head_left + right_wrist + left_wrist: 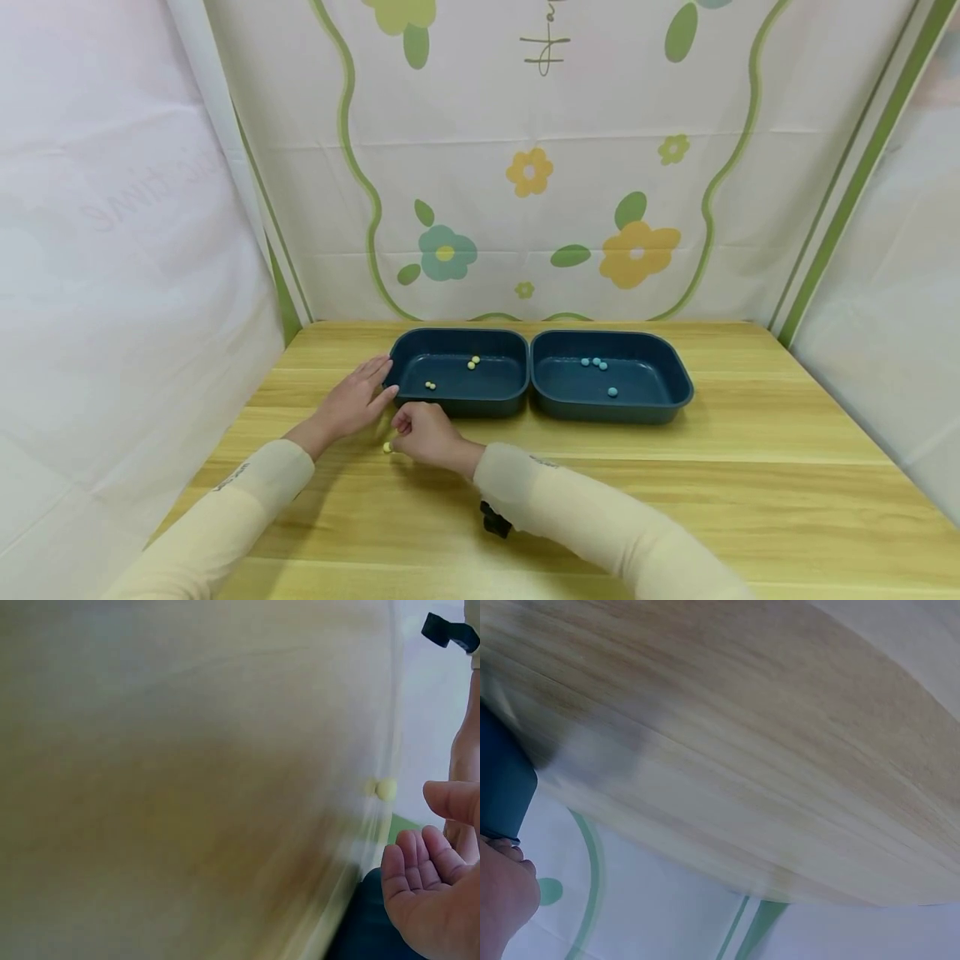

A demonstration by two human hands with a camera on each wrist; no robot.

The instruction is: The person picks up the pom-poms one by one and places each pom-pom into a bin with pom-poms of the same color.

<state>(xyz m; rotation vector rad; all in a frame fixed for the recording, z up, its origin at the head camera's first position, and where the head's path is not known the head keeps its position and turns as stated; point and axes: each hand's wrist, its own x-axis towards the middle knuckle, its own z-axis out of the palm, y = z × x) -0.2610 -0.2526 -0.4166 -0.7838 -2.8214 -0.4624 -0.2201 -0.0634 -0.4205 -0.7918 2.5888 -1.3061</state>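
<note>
In the head view, my left hand (352, 404) is at the left end of the left dark blue tray (465, 408), its fingers extended against the rim. The left wrist view catches only part of that hand (506, 896) at the tray's edge. My right hand (427, 435) is over the table in front of the same tray. A small yellow ball (387, 447) lies on the wood beside its fingers. In the right wrist view the ball (386, 789) is apart from the thumb and loosely bent fingers, which hold nothing. Several yellow balls (472, 365) lie inside the left tray.
A second dark blue tray (611, 412) stands against the right side of the first, with several light blue balls (612, 392) in it. Both are on a wooden table (720, 508). A flowered cloth (570, 200) hangs behind, with white cloth (127, 275) at the sides.
</note>
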